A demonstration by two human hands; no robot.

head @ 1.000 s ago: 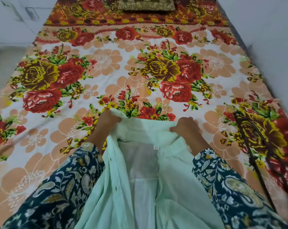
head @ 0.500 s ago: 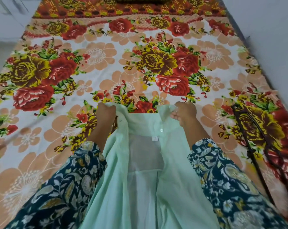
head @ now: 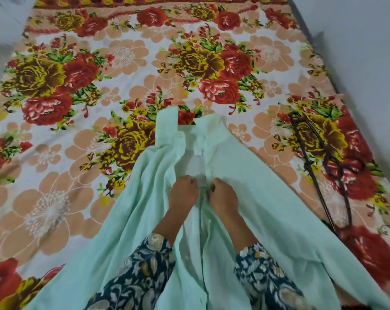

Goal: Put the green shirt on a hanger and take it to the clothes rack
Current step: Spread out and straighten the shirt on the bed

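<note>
Left hand [head: 184, 193] and right hand [head: 223, 195] came down from the collar [head: 167, 124], fingers curled, pinching the green shirt [head: 252, 175] front. Closing it may hinder the hanger [head: 319, 175] at 3 o'clock.

Pale green shirt [head: 245, 175] lies spread open; dark hanger [head: 309, 168] lies beside.

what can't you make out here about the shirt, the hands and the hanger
All in the head view:
- The fingers of the left hand and right hand curl into the green shirt, so their tips are hidden.
- The shirt's hem is cut off by the bottom edge.
- The hanger is thin and dark against the floral sheet, so its shape is unclear.
- The clothes rack is out of frame.
</note>
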